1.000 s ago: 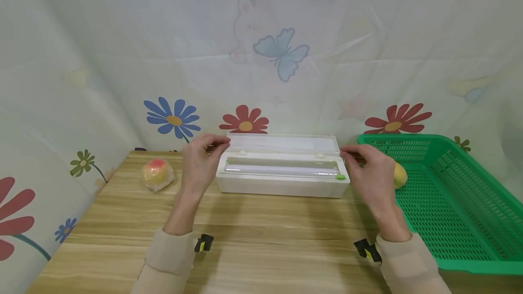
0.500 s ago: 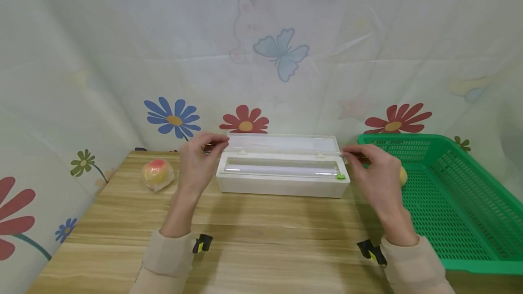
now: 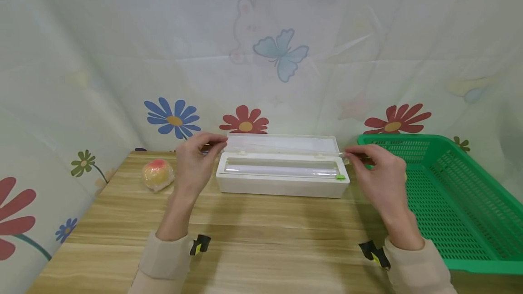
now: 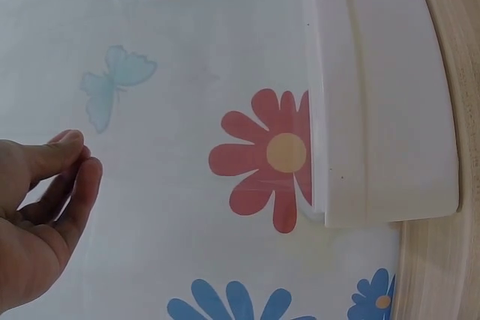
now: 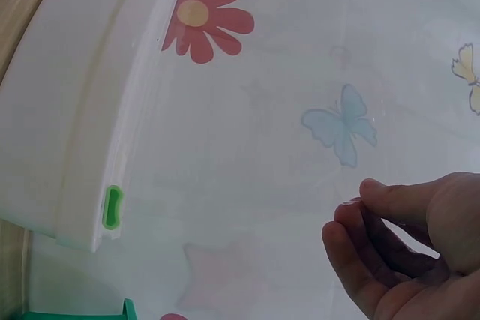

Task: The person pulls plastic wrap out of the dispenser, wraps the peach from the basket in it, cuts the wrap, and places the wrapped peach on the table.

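I can see the left hand (image 3: 194,163) and right hand (image 3: 382,175), thumbs pressed to fingertips, pinching clear cling film (image 3: 282,149) strung between them across the raised lid (image 3: 298,138) of the white film dispenser (image 3: 282,186), which sits on the wooden table (image 3: 261,248).

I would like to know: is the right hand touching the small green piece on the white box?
Apart. The right wrist view plainly shows patterned backdrop between the right hand and the green piece.
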Motion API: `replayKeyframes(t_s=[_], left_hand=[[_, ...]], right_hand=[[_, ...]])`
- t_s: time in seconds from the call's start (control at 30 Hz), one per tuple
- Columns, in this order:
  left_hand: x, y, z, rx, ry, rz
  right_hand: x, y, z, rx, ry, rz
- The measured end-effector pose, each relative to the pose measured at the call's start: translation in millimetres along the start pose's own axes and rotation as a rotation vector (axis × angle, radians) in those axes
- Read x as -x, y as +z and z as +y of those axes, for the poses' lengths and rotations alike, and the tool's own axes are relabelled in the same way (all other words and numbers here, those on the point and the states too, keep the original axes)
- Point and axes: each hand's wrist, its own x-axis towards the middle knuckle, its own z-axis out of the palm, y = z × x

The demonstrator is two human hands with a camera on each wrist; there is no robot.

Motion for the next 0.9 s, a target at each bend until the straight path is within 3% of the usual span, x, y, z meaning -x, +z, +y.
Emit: replayKeyframes(t_s=[0.9], left_hand=[[2.4,-12.0,16.7,-0.013,0.011,0.003]], right_hand=[[0.7,-20.1,-8.1,-0.012,-0.045,-0.02]])
